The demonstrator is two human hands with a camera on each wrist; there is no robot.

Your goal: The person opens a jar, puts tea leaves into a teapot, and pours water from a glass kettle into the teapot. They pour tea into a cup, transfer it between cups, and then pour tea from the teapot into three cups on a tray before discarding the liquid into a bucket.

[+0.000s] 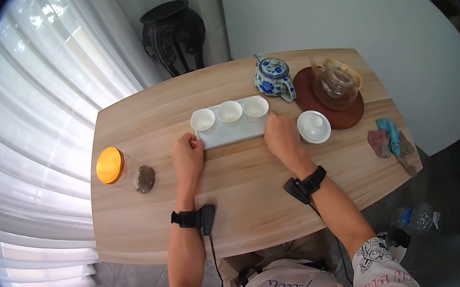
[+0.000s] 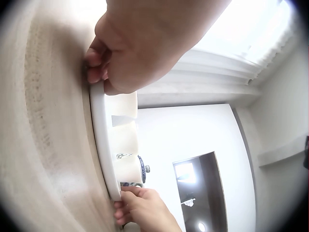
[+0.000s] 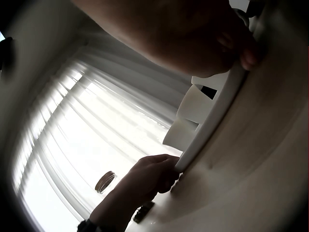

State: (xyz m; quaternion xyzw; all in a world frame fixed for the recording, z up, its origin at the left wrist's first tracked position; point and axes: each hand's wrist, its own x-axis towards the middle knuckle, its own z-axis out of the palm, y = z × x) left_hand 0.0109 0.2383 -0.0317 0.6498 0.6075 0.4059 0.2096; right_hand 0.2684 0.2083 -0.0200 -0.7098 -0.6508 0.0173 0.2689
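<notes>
A white rectangular tray point(image 1: 233, 135) bears three white cups point(image 1: 230, 113) in a row along its far side. My left hand point(image 1: 188, 157) pinches the tray's left end, and my right hand point(image 1: 285, 139) grips its right end. In the left wrist view the left hand point(image 2: 140, 43) holds one end of the tray point(image 2: 102, 130), with the right hand point(image 2: 147, 210) at the other. The right wrist view shows the tray point(image 3: 207, 128) low over the tabletop between the right hand point(image 3: 193, 38) and the left hand point(image 3: 145, 181).
Right of the tray are a blue-and-white teapot point(image 1: 273, 76), a lidded white bowl point(image 1: 314, 127), a glass teapot point(image 1: 336, 85) on a round brown board point(image 1: 347, 119) and crumpled cloths point(image 1: 393, 140). At left stand a yellow-lidded jar point(image 1: 110, 165) and a dark lump point(image 1: 144, 179).
</notes>
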